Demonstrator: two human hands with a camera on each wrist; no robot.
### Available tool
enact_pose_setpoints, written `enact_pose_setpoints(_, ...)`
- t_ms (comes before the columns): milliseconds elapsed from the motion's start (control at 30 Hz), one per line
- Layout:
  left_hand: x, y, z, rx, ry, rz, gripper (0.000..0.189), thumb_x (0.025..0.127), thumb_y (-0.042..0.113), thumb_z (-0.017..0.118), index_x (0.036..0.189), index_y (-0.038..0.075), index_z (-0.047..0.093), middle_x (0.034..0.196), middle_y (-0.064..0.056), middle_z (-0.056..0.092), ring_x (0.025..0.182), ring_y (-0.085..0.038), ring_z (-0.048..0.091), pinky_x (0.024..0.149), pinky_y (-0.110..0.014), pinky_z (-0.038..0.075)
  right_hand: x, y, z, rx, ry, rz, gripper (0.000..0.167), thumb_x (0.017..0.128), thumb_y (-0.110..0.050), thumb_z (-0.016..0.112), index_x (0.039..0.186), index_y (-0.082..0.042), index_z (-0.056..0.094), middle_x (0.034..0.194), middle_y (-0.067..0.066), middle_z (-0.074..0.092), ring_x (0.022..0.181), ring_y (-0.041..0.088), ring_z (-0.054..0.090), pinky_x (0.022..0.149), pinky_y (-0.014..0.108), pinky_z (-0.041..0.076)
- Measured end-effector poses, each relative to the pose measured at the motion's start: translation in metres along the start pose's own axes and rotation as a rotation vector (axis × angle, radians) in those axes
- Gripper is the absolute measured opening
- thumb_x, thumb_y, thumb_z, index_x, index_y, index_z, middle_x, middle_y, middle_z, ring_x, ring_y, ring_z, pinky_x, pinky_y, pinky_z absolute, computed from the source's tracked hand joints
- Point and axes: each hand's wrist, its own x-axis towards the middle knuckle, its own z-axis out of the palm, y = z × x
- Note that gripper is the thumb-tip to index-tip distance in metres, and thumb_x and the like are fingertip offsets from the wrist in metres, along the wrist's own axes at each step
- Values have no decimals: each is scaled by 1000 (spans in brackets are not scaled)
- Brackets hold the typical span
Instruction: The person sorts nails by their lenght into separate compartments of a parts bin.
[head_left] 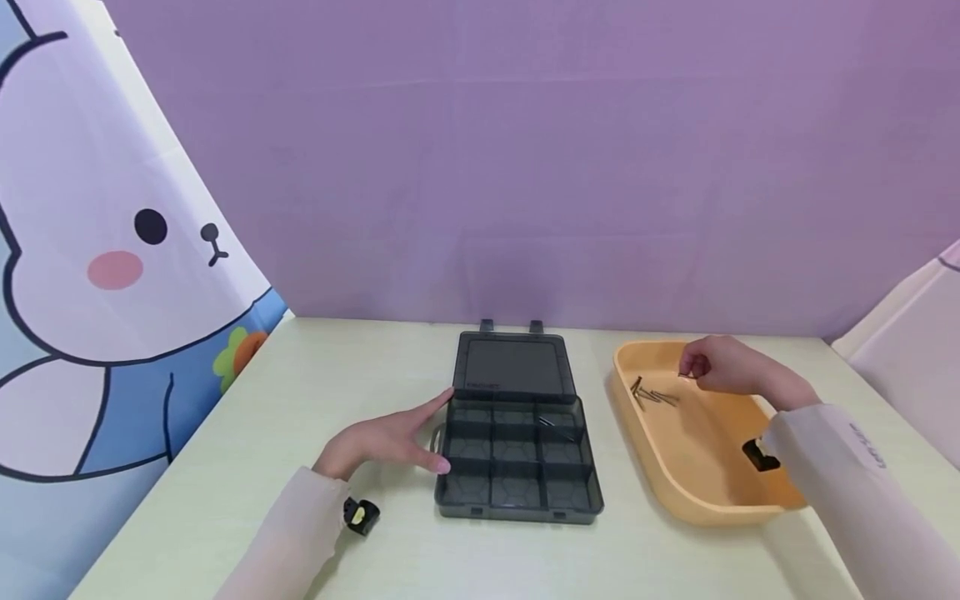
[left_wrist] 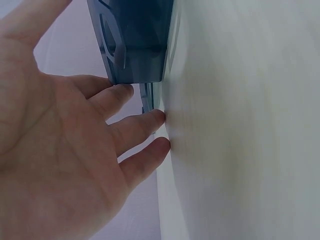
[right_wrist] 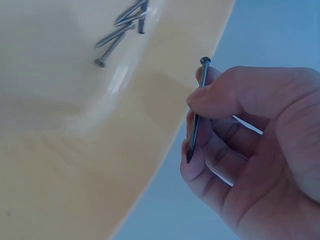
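Pinching a nail [right_wrist: 195, 125], right fingers [right_wrist: 215, 101] near the tray rim [head_left: 651, 346]

Head cam's pretty bright with soft shadows beside the orange tray [head_left: 697, 450], but both wrist shots look dimmer, the right one catching glare inside it.

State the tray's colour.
The tray is light orange; the head view shows it best.

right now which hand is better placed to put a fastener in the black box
Right, I'd judge: the right hand already pinches a fastener over the tray. The left hand touches the box but holds nothing.
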Motion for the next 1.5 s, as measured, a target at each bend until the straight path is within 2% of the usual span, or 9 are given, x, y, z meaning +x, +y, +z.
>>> enact_pose_setpoints(233, 2, -1, 1, -22, -1, -6, 112, 78, 41, 77, 155, 15, -1, 161, -11, 2, 148, -31, 7, 117, -52, 16, -3, -18, -1, 5, 20, -16, 25, 73, 11, 60, 82, -11, 65, 72, -6, 57, 65, 2, 44, 58, 21, 41)
enact_pose_setpoints(500, 2, -2, 0, -23, -6, 0, 113, 78, 42, 77, 154, 14, -3, 161, -13, 2, 147, -33, 7, 116, -53, 16, -2, -46, 2, -23, 59, -94, 29, 70, 13, 57, 79, -14, 62, 70, -10, 53, 65, 1, 43, 59, 21, 40)
enact_pose_setpoints(733, 0, -1, -2, -16, -12, 12, 115, 78, 44, 76, 154, 12, -4, 161, -15, 1, 147, -35, 7, 116, -54, 16, 0, -66, 1, -4, 64, -83, 27, 71, 12, 57, 80, -13, 63, 70, -9, 52, 65, 3, 43, 60, 21, 40)
enact_pose_setpoints(933, 0, 1, -2, -4, -8, 4, 113, 79, 42, 76, 154, 13, -4, 161, -15, 2, 147, -36, 7, 116, -54, 16, 2, -84, 5, -39, 89, -123, 18, 77, 5, 63, 81, -13, 64, 70, -10, 55, 65, 2, 46, 60, 23, 42)
enact_pose_setpoints(1233, 0, 0, -2, 1, -6, -2, 112, 80, 40, 76, 154, 13, -3, 161, -15, 2, 147, -35, 7, 116, -54, 16, 10, -103, 13, 5, 54, -92, 26, 77, 11, 56, 84, -12, 66, 77, -5, 59, 70, 7, 49, 64, 24, 45)
enact_pose_setpoints(1500, -1, 0, -2, -1, -12, 12, 114, 79, 44, 75, 154, 11, -4, 160, -16, 1, 147, -36, 7, 116, -54, 16, 20, -124, 23, 64, 42, -123, 27, 77, 12, 55, 87, -11, 66, 78, -5, 60, 72, 8, 50, 65, 24, 47)
